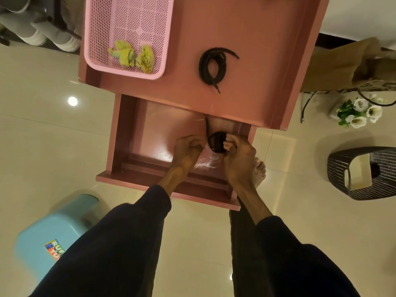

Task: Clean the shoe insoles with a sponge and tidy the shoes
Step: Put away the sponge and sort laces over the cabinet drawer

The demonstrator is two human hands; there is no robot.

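- Over the open drawer (pixel 154 129) of a pink-brown wooden worktop (pixel 257 61), both hands meet around a small coiled black shoelace (pixel 216 142).
- The right hand (pixel 240 159) grasps the coil from its right side, with fingers curled around the loops.
- The left hand (pixel 187 150) is clenched at the left edge of the same coil and pinches it with curled fingertips; one loose strand of the lace goes up from there toward the worktop edge.
- Both arms wear dark long sleeves, pushed up from the wrists.
- Beyond the hands, on the worktop, lies a second black shoelace (pixel 212 65), also wound in a loose ring, with two ends sticking out.
- Far beyond the left hand stands a pink perforated plastic basket (pixel 98 28); in its near corner lie two crumpled yellow-green sponges (pixel 125 56), close together.
- Just beside the right hand, lower, a bare foot (pixel 259 170) shows on the cream tiled floor (pixel 42 136).
- Behind the left hand, near the left sleeve, is a light blue plastic stool (pixel 53 228) with a coloured sticker.
- Well to the right of the right hand stand a dark woven basket (pixel 385 168), a bunch of white flowers with green leaves (pixel 360 112) and a brown paper bag (pixel 342 65).
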